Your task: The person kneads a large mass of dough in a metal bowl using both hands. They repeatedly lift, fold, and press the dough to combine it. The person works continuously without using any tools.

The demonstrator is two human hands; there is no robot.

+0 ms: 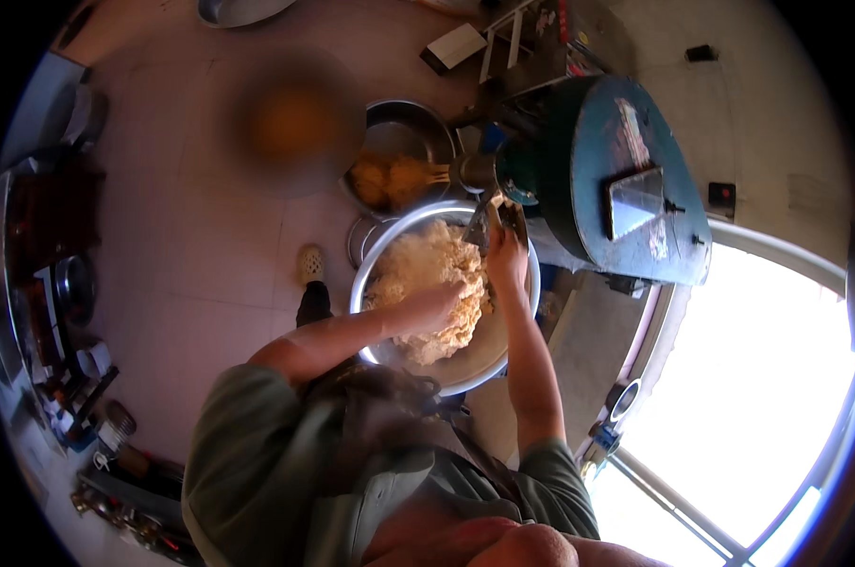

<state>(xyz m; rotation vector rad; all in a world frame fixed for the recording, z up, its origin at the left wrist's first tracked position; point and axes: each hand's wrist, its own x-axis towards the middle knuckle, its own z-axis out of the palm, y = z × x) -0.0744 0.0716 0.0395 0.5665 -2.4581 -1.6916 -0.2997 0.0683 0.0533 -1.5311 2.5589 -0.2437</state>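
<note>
A wide metal basin (pixel 363 287) stands before me, heaped with pale, crumbly dough-like mash (pixel 427 262). My left hand (pixel 438 306) reaches into the mash; its fingers are partly hidden there. My right hand (pixel 507 251) is up at a small metal feed trough (pixel 476 225) on a green machine (pixel 633 184). Some pale mash lies by its fingertips, and its grip is not clear. From the machine's metal outlet (pixel 470 172) orange-yellow strands (pixel 438 175) come out. They lead into a deep metal pan (pixel 438 127) holding clumps of similar strands (pixel 392 177).
A round blurred patch covers part of the floor view at upper left. A white box (pixel 456 48) lies near a metal frame (pixel 516 35) at the back. Shelving with pots (pixel 75 287) lines the left side. A bright doorway (pixel 746 368) is on the right.
</note>
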